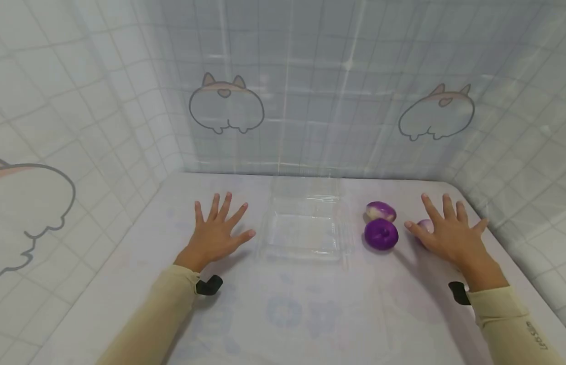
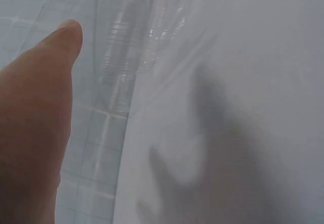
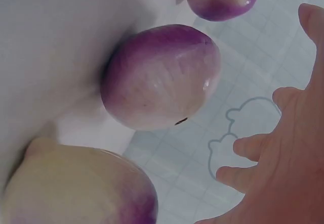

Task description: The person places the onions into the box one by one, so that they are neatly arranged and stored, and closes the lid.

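Note:
My left hand is held over the table left of a clear plastic box, fingers spread, with nothing in it. Its shadow falls on the table in the left wrist view. My right hand hovers with spread fingers at the right, partly hiding a pale purple turnip-like vegetable. Left of this hand sit a deep purple round one and, behind it, an oval purple-and-white one. In the right wrist view, a glossy purple-and-white vegetable and a cream-and-purple one lie apart from the fingers.
The box's clear lid is raised at its far side. A white table with faint prints lies under everything. Tile-patterned sheets with cartoon animals enclose the back and both sides.

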A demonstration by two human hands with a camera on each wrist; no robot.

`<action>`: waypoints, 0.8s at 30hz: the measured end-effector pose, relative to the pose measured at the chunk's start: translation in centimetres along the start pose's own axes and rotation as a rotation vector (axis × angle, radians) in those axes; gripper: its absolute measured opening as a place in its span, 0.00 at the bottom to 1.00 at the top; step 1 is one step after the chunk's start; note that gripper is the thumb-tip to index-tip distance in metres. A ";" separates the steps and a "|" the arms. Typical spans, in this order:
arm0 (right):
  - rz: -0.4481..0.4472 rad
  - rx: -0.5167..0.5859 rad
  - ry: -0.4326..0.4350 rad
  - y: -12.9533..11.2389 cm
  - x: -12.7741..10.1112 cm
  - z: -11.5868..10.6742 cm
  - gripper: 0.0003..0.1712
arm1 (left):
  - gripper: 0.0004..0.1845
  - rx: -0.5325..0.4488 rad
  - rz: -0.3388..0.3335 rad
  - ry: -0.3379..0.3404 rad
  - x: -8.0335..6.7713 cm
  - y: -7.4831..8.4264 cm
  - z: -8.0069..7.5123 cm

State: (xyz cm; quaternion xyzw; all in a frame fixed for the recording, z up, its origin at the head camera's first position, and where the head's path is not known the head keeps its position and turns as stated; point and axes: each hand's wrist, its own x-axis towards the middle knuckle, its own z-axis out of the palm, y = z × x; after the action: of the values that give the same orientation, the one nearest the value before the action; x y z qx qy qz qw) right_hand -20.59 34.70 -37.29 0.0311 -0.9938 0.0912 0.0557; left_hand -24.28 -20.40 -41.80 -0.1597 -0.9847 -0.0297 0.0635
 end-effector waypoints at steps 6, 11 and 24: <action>-0.006 0.009 0.015 0.0 -0.5 0.5 0.52 | 0.48 0.012 0.019 0.005 -0.1 0.4 0.9; -0.005 0.045 0.020 0.1 -1.0 0.8 0.51 | 0.46 -0.022 0.020 0.000 -0.3 0.7 1.3; 0.027 0.155 0.143 1.3 -3.3 1.8 0.42 | 0.42 -0.229 -0.031 0.058 -0.8 2.1 2.2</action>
State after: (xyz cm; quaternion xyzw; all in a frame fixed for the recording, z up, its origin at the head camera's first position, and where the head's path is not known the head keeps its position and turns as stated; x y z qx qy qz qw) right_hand -17.60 35.83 -39.66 0.0153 -0.9776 0.1706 0.1226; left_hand -23.10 -18.45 -44.00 -0.1497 -0.9749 -0.1478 0.0727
